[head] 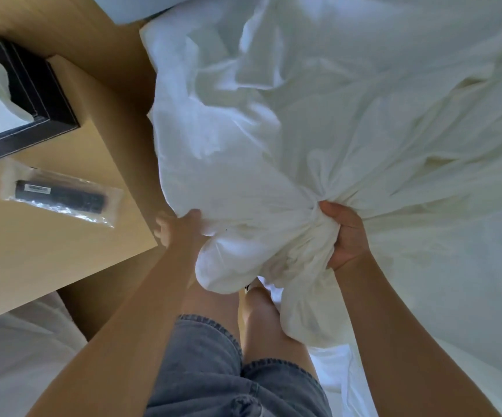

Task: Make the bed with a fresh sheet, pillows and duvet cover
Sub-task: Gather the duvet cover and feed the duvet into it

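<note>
A large white duvet (318, 121) in its crumpled cover fills the upper right of the head view, lying over the bed. Its near corner is bunched into a thick wad (258, 245) right in front of me. My right hand (347, 236) grips that wad from the right, fingers curled deep into the gathered cloth. My left hand (180, 228) holds the left side of the same corner; its fingertips are hidden behind the fabric. A flat white sheet (454, 296) covers the mattress at the right.
A wooden bedside table (48, 251) stands at the left, close to the bed's edge. On it sit a black tissue box (30, 97) and a remote sealed in a clear plastic bag (60, 194). White bedding (12, 356) lies at the lower left. My legs fill the narrow gap.
</note>
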The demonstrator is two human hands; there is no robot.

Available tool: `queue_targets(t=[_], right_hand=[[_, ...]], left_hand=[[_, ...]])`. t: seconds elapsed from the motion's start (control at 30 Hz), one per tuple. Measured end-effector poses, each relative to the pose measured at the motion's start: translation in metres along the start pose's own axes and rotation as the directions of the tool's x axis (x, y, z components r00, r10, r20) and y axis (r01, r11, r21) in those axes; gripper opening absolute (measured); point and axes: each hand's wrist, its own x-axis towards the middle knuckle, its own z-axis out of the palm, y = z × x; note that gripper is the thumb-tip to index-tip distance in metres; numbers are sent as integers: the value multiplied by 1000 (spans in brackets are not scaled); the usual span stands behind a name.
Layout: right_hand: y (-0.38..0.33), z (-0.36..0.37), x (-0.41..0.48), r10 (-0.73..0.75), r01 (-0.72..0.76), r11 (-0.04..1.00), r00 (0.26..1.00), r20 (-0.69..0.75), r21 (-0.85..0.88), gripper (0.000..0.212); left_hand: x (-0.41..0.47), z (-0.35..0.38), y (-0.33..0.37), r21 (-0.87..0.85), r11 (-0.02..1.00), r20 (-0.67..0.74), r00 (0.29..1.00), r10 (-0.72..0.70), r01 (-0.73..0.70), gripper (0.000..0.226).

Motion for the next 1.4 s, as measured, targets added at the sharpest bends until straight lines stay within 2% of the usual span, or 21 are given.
queue_targets(t=[0.07,0.1,0.13,0.2,0.27,0.37,0.5,0.57,0.67,0.7,0.77,0.83,0.9,0.97,1.03,1.07,1.13,1.2,1.23,1.3,1.4], right_hand=[[-2,-4,-1,10,-10,1000,1000,19,-6,53],[-3,-5,-2,12,-11,1000,1000,8,-12,55],[-4,-6,-1,8,-8,1000,1000,-2,-19,57],[-6,-4,0,8,-8,1000,1000,7,-15,58],[-7,0,0,-9,9,1000,1000,19,2,58],[-6,2,1,-34,34,997,999,-6,71,69],[-3,10,-4,-60,60,990,998,0,128,44],[0,6,-7,-16,25,979,999,-47,203,20],[-4,-16,-10,-99,123,991,944,-316,57,27],[-7,-18,-13,-132,135,991,937,-322,-14,27],[-10,-14,-17,-66,63,998,992,-107,-26,25],[-16,-7,-19,-10,10,1000,998,66,-8,38],[-15,-7,-14,-21,36,994,988,154,-99,43],[-11,-8,-13,-31,44,994,990,138,-98,42],[-11,-11,-14,7,1,995,997,71,-101,45],[-12,-13,-16,16,-12,992,999,30,-126,49],[-17,-17,-19,43,-45,979,999,-16,-198,48],[-23,-22,-22,64,-77,963,996,-62,-256,23],[-26,-24,-24,67,-88,959,994,-85,-269,20],[-29,-25,-27,56,-78,957,995,-84,-280,23],[-26,-14,-28,-34,36,978,999,15,-203,34]], left_hand=[[-18,9,17,236,897,-34,920,391,-373,69],[-31,17,28,230,819,68,848,525,-526,65],[-46,26,40,173,775,216,791,573,-608,54],[-79,46,56,121,773,535,697,478,-623,40],[-111,64,60,176,747,696,618,366,-641,45],[-140,87,55,266,638,703,598,384,-722,32],[-144,83,56,219,661,573,643,508,-717,22],[-162,83,53,166,609,553,585,593,-775,28],[-195,91,50,77,543,667,448,595,-836,31],[-197,93,54,75,571,705,449,550,-817,31],[-188,91,64,63,632,723,472,504,-772,34],[-173,77,65,72,579,668,470,576,-812,36],[-155,63,62,141,507,543,495,678,-850,39],[-134,54,56,258,564,456,613,645,-785,47],[-118,52,53,347,725,483,776,405,-595,57],[-114,54,51,363,772,523,799,295,-523,52],[-109,60,49,342,806,561,793,237,-484,33],[-108,67,51,257,830,544,784,300,-496,33],[-110,72,53,183,829,524,766,373,-529,26],[-123,78,61,15,783,553,657,511,-622,15],[-144,80,57,-71,733,693,495,524,-677,12]])
